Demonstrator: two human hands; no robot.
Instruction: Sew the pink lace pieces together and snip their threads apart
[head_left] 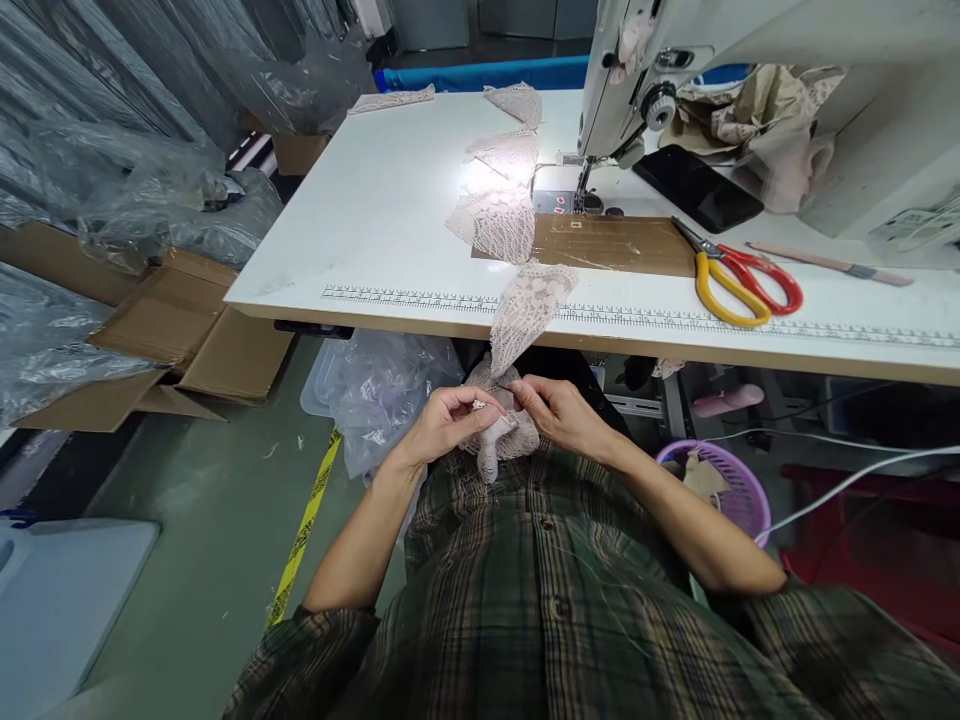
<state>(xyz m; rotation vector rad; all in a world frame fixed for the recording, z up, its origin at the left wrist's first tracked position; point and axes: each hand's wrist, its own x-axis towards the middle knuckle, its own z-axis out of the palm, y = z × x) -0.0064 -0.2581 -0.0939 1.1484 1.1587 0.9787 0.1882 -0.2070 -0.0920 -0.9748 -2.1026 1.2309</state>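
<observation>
A chain of pale pink lace pieces (501,222) runs from the far side of the white table (375,240) past the sewing machine needle and hangs over the front edge into my lap. My left hand (448,420) is closed, pinching the lace bundle (501,440) below the table edge. My right hand (562,412) is closed too; it pinches the same lace and seems to hold a small thin tool I cannot make out. Both hands touch each other above my plaid shirt.
A white sewing machine (750,60) stands at the back right. Beside it lie a black phone (697,188), yellow-and-red scissors (739,282) and a pink-handled tool (832,264). Cardboard boxes (187,330) and plastic bags (135,200) crowd the left floor; a purple basket (739,480) sits under the table.
</observation>
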